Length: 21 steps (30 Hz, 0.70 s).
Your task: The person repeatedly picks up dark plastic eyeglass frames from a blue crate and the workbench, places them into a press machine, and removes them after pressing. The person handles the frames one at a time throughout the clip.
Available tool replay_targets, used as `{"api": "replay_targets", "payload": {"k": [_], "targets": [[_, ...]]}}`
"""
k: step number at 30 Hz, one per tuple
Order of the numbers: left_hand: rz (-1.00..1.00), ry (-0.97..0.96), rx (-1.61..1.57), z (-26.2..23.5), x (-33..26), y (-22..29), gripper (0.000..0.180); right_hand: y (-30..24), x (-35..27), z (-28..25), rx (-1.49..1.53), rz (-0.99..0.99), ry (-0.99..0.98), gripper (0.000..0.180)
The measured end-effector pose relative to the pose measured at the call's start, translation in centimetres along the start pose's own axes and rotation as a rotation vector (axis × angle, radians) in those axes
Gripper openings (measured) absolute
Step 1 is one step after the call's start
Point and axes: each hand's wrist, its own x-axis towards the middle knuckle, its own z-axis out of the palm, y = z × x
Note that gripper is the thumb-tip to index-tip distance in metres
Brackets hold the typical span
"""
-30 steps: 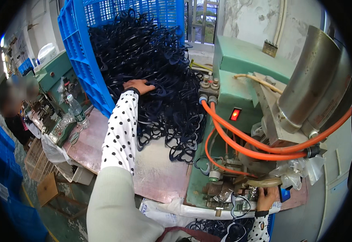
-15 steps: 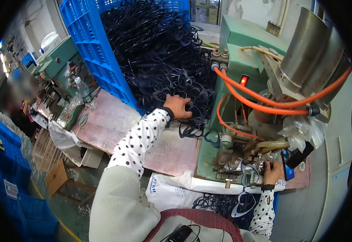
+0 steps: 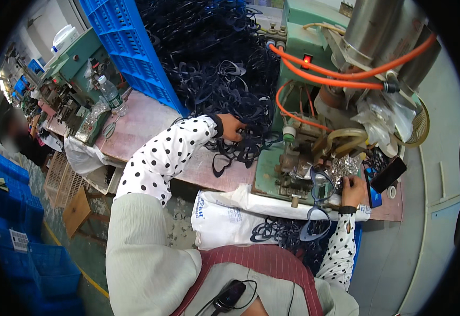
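My left hand (image 3: 231,128) rests at the front edge of a heap of dark blue looped straps (image 3: 230,79), its fingers curled in among the loops. Which strap it grips is partly hidden. A loose loop (image 3: 221,165) lies on the pinkish tabletop just below that hand. My right hand (image 3: 353,190) is at the near side of a pile of small shiny metal pieces (image 3: 344,169), thumb and fingers drawn together; what is between them is too small to make out. Left of it, linked blue straps (image 3: 320,185) hang over the front of the green machine (image 3: 269,176).
A tall blue crate (image 3: 130,50) stands behind the table, left of the heap. Orange hoses (image 3: 340,79) arch over the machine. A phone (image 3: 389,175) lies at the right. White sacking (image 3: 230,218) and more straps (image 3: 277,230) are below the front edge. A bottle (image 3: 112,96) stands left.
My left hand's fingers have gone from spread to curled in the heap, and loops there have shifted toward the table. My right hand's fingers have moved against the metal pieces. The view has shifted.
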Motion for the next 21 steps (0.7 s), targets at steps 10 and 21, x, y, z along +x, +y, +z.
{"api": "replay_targets", "payload": {"k": [10,21], "targets": [[-0.18,0.594,0.174,0.9,-8.0,7.7,0.009,-0.3,0.2,-0.6,0.034,-0.018,-0.029,0.02],[-0.6,0.93,-0.067,15.5,-7.3,13.1,0.027,-0.5,0.4,-0.4,0.169,0.036,0.031,0.014]]}}
